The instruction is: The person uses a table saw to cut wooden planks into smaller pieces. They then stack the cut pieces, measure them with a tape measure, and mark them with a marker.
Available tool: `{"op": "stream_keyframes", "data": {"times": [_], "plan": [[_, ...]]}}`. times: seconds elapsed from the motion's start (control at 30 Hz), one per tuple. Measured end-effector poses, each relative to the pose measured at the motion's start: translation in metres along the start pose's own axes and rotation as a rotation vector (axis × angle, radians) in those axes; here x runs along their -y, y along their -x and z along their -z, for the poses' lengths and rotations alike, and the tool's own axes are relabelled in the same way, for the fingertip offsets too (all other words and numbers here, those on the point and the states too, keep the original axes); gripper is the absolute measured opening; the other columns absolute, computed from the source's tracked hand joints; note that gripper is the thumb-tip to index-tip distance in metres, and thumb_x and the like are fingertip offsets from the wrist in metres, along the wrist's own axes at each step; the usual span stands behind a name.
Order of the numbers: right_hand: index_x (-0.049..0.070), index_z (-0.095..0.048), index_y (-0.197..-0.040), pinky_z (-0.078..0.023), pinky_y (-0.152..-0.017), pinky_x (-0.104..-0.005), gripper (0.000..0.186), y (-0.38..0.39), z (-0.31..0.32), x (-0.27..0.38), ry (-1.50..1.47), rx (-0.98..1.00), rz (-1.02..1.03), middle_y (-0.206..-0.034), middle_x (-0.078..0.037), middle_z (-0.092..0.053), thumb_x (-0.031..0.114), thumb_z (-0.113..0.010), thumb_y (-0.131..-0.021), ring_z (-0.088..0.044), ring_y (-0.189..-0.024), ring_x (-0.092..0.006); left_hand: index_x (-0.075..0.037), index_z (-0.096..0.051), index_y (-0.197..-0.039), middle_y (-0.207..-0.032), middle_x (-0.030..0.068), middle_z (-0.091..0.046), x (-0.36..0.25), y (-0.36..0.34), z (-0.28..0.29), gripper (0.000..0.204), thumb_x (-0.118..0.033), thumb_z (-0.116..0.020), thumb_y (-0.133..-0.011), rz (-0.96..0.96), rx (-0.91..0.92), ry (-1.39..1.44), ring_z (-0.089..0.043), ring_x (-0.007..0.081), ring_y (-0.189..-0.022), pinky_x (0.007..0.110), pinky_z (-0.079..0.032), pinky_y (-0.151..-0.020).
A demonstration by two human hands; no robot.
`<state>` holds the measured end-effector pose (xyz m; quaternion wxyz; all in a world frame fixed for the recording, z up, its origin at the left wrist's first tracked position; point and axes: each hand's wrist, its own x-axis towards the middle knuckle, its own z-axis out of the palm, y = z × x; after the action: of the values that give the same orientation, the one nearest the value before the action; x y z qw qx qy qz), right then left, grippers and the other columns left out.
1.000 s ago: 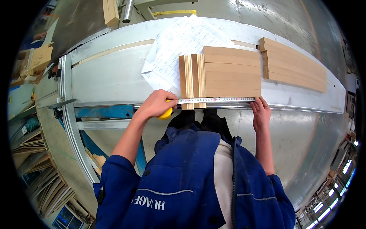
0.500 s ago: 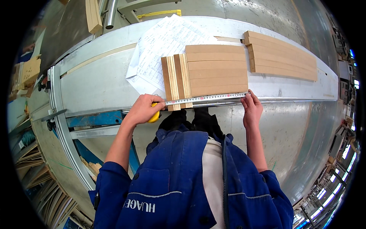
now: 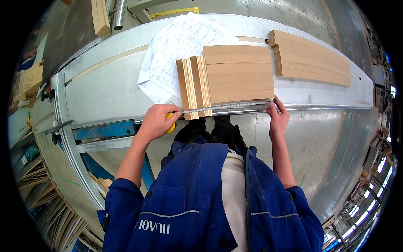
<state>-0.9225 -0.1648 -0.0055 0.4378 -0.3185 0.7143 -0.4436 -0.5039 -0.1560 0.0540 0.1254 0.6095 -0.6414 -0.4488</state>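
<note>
My left hand (image 3: 158, 120) is closed round a yellow tape measure (image 3: 171, 124), most of its case hidden by the fingers. Its pale blade (image 3: 235, 105) stretches to the right along the near edge of a row of brown boards (image 3: 239, 73). At the blade's far end, my right hand (image 3: 277, 116) pinches the tip beside the boards' right corner. Two layered wooden strips (image 3: 187, 90) with striped plywood edges lie at the boards' left side, and the blade crosses their near ends.
Sheets of paper with drawings (image 3: 168, 63) lie partly beneath the wood on a long pale machine table (image 3: 105, 80). More brown strips (image 3: 312, 59) rest at the right. A metal rail (image 3: 66, 138) borders the left, with stacked offcuts (image 3: 63, 227) on the floor beyond.
The tape's blade looks turned or tilted a little, its markings now fainter. Both hands keep nearly the same places, and the whole view has shifted slightly.
</note>
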Motion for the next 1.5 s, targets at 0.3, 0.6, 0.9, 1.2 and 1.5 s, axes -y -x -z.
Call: {"op": "stream_keyframes", "data": {"times": [0.3, 0.6, 0.9, 1.2, 1.5], "plan": [[-0.003, -0.065, -0.139, -0.057, -0.08, -0.0266, 0.04, -0.006, -0.003, -0.001, 0.15, -0.004, 0.027, -0.117, -0.012, -0.074, 0.009, -0.069, -0.102, -0.068, -0.09, -0.0111, -0.003, -0.079, -0.104, -0.095, 0.018, -0.077, 0.001, -0.001, -0.001, 0.027, -0.025, -0.068, -0.095, 0.021, 0.005, 0.019, -0.073, 0.0376, -0.088, 0.042, -0.057, -0.081], [-0.002, -0.064, -0.14, -0.057, -0.09, -0.031, 0.042, -0.027, 0.016, -0.004, 0.286, 0.115, 0.232, -0.123, -0.012, -0.075, 0.01, -0.071, -0.101, -0.07, -0.1, -0.0131, -0.002, -0.078, -0.103, -0.09, 0.0183, -0.076, 0.006, -0.01, 0.006, 0.029, -0.027, -0.067, -0.095, 0.043, 0.062, 0.052, -0.072, 0.0372, -0.083, 0.041, -0.055, -0.079], [0.014, -0.065, -0.142, -0.051, -0.102, -0.0437, 0.048, -0.023, 0.015, 0.038, 0.996, 0.228, 0.85, -0.136, -0.011, -0.068, 0.006, -0.07, -0.096, -0.064, -0.122, -0.0341, -0.001, -0.077, -0.098, -0.085, 0.0147, -0.076, 0.01, -0.014, 0.008, 0.028, -0.026, -0.066, -0.095, 0.088, 0.155, 0.081, -0.071, 0.0308, -0.077, 0.038, -0.054, -0.077], [0.017, -0.064, -0.145, -0.046, -0.109, -0.043, 0.057, -0.029, 0.015, 0.042, 1.116, 0.353, 0.868, -0.146, -0.012, -0.062, 0.001, -0.069, -0.09, -0.059, -0.132, -0.0324, 0.001, -0.071, -0.102, -0.087, 0.0094, -0.078, 0.014, -0.029, 0.016, 0.024, -0.021, -0.06, -0.1, 0.217, 0.357, 0.235, -0.071, 0.0166, -0.084, 0.032, -0.053, -0.084], [0.012, -0.061, -0.148, -0.047, -0.115, -0.043, 0.067, -0.025, 0.011, 0.034, 0.926, 0.372, 0.713, -0.152, -0.019, -0.055, -0.013, -0.06, -0.085, -0.055, -0.139, -0.0376, 0.0, -0.066, -0.109, -0.09, 0.0103, -0.079, 0.02, -0.038, 0.019, 0.022, -0.02, -0.06, -0.101, 0.206, 0.48, 0.292, -0.07, 0.0148, -0.088, 0.033, -0.052, -0.087]]}}
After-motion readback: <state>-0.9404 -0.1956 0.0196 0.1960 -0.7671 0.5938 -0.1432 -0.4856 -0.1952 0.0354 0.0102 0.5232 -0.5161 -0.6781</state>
